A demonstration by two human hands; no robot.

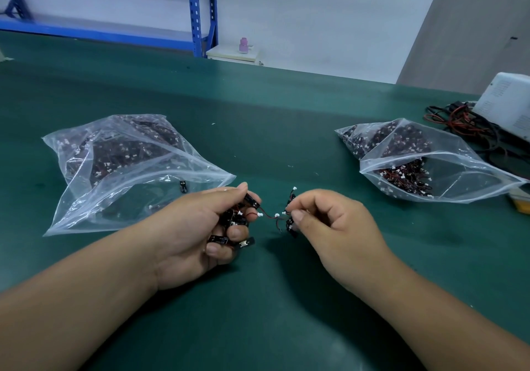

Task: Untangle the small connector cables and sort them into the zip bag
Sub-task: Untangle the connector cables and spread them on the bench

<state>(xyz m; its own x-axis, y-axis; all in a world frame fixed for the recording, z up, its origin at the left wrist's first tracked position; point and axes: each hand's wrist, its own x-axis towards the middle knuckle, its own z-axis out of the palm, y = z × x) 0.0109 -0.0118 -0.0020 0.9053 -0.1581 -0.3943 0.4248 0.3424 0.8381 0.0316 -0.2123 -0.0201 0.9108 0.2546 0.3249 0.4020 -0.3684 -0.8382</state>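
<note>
I'm seeing the left hand (198,227) gripping a clump of small black connector cables with red wires and white plugs (239,221), and the right hand (332,227) pinching a smaller clump (291,224), near a clear plastic zip bag (86,213). A thin wire (268,216) is bridging both clumps. I judge that tugging harder is risking snapping it or spilling pieces.

Bare mat (266,141) between left bag (123,167), right bag (424,164).
</note>
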